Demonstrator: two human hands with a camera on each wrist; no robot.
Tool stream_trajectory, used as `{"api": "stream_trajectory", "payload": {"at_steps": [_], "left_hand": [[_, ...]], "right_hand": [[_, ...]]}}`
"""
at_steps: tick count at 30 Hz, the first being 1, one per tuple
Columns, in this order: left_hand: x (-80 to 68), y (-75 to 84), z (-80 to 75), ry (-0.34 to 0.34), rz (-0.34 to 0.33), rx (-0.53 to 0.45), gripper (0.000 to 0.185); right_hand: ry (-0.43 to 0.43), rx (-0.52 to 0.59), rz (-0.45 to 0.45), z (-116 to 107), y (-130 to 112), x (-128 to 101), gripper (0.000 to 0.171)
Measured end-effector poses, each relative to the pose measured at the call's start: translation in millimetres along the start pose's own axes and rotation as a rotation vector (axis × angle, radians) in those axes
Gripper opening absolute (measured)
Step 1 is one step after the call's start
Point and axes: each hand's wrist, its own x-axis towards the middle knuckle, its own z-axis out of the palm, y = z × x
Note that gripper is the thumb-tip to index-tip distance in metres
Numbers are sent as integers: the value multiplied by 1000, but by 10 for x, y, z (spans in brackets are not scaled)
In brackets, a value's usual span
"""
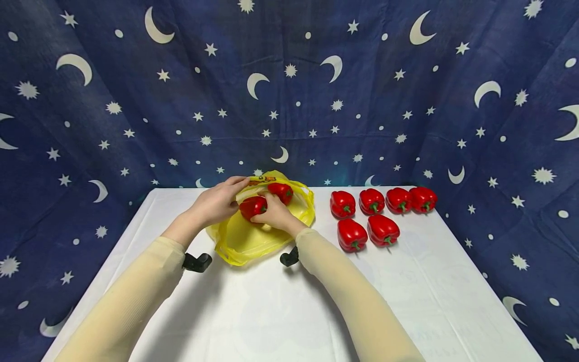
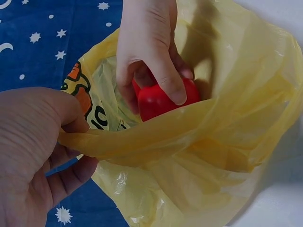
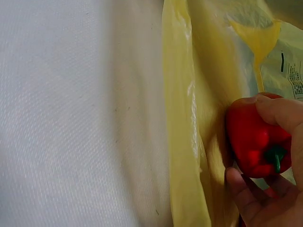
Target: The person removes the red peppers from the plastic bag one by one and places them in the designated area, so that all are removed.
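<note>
Pepper gripped by right hand inside bag, stem toward wrist, left hand pinching rim, orange print unreadable

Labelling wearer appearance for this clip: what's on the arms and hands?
Both arms wear close-fitting, sheer cream sleeves, left sleeve and right sleeve, ending at the wrists. Left hand and right hand are bare: no gloves, rings or markings visible. A small black mount sits under each wrist.

Head cam high, looks forward-down over the whole table to the backdrop. Left wrist cam close, faces the yellow bag mouth from behind the hand. Right wrist cam closer, low along the cloth. All three share the bag
</note>
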Motion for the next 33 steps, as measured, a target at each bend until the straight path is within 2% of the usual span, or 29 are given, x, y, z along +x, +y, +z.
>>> {"api": "stream_trajectory", "payload": {"at_steps": [15, 33], "left_hand": [[4, 2, 5, -7, 4, 5, 75], [3, -22, 18, 15, 13, 5, 75]], "right_hand": [[-24, 4, -42, -9, -2, 22, 94], [-14, 36, -88, -41, 16, -31, 84]]}}
